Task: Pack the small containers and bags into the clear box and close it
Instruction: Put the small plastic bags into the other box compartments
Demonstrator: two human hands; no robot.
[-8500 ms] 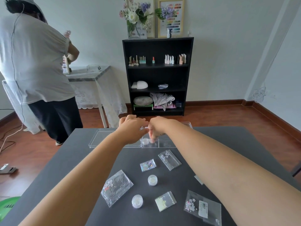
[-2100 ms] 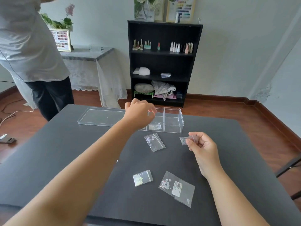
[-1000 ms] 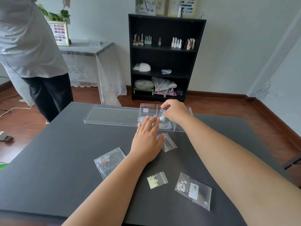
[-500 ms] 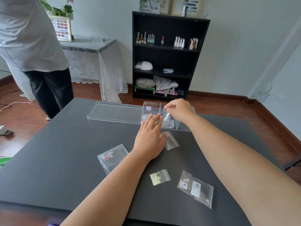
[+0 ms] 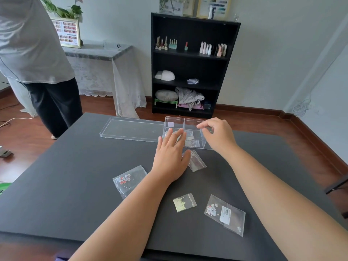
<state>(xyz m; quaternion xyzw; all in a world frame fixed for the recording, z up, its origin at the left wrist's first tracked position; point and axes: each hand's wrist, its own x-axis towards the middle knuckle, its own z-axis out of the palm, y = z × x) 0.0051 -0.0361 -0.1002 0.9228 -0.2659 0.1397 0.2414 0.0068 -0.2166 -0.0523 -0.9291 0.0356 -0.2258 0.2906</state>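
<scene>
The clear box (image 5: pixel 185 122) stands at the far middle of the dark table, with a divider and a few small items inside. Its clear lid (image 5: pixel 131 129) lies flat to its left. My left hand (image 5: pixel 172 157) rests palm down, fingers spread, its thumb touching a small clear bag (image 5: pixel 196 161) just in front of the box. My right hand (image 5: pixel 216 134) hovers over the box's right compartment, fingers loosely curled and empty. Nearer me lie a bag with red and white bits (image 5: pixel 129 180), a small bag of yellow bits (image 5: pixel 184 202) and a labelled bag (image 5: pixel 225 214).
A person in a grey shirt (image 5: pixel 35 59) stands at the table's far left corner. A black bookshelf (image 5: pixel 190 65) and a cloth-covered side table (image 5: pixel 99 53) stand against the back wall. A dark chair edge (image 5: pixel 337 185) shows at the right.
My right hand has let go of the small bag into the box and opened, drifting right. My left hand has stayed flat by the clear bag.
</scene>
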